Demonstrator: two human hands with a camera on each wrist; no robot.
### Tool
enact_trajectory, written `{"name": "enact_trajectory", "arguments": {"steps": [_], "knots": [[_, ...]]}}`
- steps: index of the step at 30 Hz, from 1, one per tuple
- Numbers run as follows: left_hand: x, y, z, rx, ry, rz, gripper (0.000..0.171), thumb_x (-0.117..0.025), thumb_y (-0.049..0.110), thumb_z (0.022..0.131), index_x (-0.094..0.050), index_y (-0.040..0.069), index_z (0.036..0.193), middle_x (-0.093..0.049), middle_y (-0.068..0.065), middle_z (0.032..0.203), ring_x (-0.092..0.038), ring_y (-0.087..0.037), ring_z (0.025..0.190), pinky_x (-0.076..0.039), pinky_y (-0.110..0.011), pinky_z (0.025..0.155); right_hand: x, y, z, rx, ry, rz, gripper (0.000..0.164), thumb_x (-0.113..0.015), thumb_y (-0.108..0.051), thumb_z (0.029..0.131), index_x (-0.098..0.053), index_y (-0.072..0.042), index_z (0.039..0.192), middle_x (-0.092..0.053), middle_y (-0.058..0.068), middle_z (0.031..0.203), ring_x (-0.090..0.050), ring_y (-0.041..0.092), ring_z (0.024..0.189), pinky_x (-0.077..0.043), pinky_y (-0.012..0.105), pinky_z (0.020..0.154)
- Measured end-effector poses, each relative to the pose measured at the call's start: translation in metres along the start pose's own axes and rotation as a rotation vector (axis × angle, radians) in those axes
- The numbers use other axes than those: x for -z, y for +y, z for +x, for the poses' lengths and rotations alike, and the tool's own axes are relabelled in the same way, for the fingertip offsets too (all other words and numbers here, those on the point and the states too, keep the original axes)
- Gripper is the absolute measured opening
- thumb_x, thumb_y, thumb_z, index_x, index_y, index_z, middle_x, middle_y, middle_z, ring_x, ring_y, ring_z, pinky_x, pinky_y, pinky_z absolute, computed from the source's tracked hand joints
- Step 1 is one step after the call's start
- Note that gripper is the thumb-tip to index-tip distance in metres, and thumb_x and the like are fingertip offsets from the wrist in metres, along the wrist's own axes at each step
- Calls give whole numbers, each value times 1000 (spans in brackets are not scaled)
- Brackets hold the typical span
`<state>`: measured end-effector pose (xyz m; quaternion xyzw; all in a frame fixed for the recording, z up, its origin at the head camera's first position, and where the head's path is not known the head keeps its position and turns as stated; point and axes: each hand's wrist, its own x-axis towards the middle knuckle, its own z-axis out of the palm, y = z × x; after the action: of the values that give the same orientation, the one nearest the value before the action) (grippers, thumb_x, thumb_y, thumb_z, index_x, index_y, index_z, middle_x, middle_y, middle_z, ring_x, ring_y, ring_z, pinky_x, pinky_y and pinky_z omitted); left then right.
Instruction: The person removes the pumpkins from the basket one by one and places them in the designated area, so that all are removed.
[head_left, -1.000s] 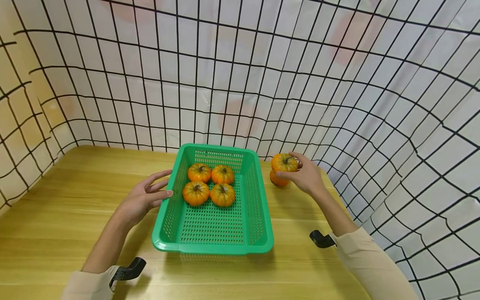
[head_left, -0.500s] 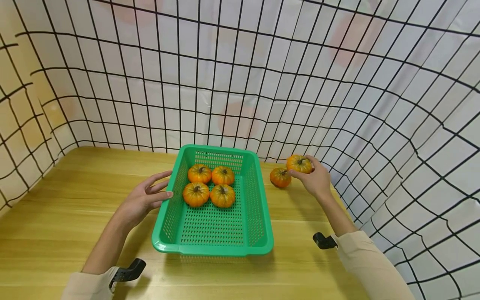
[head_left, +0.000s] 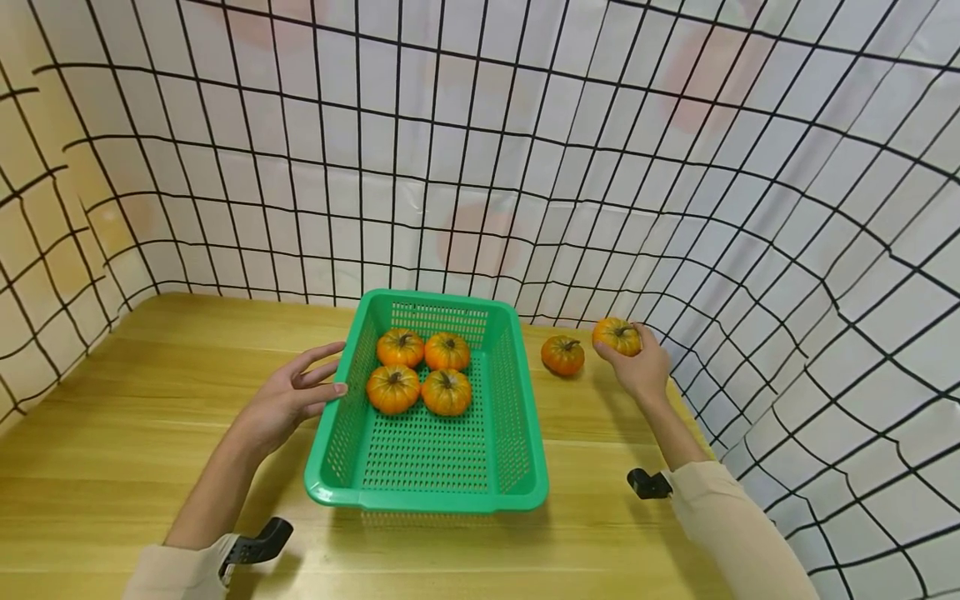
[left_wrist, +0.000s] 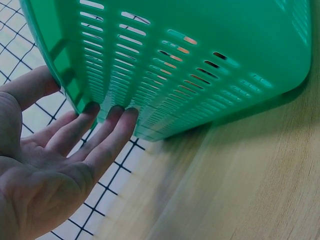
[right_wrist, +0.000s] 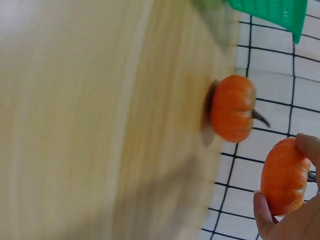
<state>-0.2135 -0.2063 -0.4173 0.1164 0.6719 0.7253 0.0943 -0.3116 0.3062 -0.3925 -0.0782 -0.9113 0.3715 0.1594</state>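
Where the yellow wood-grain table [head_left: 172, 358] begins at the left, a broad stretch of it runs from its slanting edge to the person's left hand [head_left: 281, 400], below which a beige sleeve [head_left: 180, 572] carries a black angled piece [head_left: 258, 546]. That hand's fingers are spread and nearly straight, touching the rim and side of a green rectangular perforated plastic basket [head_left: 427, 500]; the left wrist view adds the fingertips against the slotted outer wall, with bits of orange showing through. Inside, four ribbed orange pumpkins with short stems [head_left: 393, 390] sit two by two in the far left part, leaving slotted floor in front and to the right. Right of the basket, across a narrow strip of wood, a lone ribbed orange pumpkin [head_left: 562, 356] rests near the table's far edge. Farther right, by the far right corner, the person's right hand [head_left: 640, 367] grips another ribbed orange pumpkin [head_left: 617, 337] between thumb and fingers. From the right wrist, a white backdrop with black grid lines [right_wrist: 272, 90] shows between that pumpkin and the wood.
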Motion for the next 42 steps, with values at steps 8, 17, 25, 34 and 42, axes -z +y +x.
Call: {"name": "enact_trajectory", "arguments": {"steps": [8,17,25,34,42], "knots": [[1,-1,0,12,4,6,76,-67,10,97,-25,12,161,-29,-24,164,-63,-9,121,-57,-30,93,-10,19,2,-14,-4,-32,85,-73,-37,93,-32,-2,158,-36,26,159,-36,49,143,-34,62,115],[1,-1,0,5,6,-1,76,-68,10,97,-26,12,161,-29,-24,163,-64,-11,122,-57,-30,93,-19,29,5,-89,-46,-42,85,-71,-37,93,-28,-6,160,-37,27,157,-27,52,144,-29,63,117],[2,-1,1,17,12,-1,75,-68,11,97,-27,13,160,-30,-23,163,-62,-11,124,-57,-31,94,-26,32,7,-121,-49,-62,84,-71,-36,93,-29,-5,159,-37,28,156,-28,52,142,-30,62,116],[1,-1,1,22,17,0,75,-69,11,97,-28,13,160,-30,-22,163,-61,-10,124,-57,-31,94,-28,35,9,-132,-78,-79,85,-71,-37,94,-27,-3,159,-37,29,155,-26,52,142,-31,63,114],[0,-1,1,18,16,-6,75,-68,9,97,-27,12,160,-31,-22,163,-61,-12,125,-57,-32,95,-30,37,11,-163,-93,-89,88,-70,-37,93,-24,1,158,-34,32,156,-23,53,146,-28,61,118]]}}
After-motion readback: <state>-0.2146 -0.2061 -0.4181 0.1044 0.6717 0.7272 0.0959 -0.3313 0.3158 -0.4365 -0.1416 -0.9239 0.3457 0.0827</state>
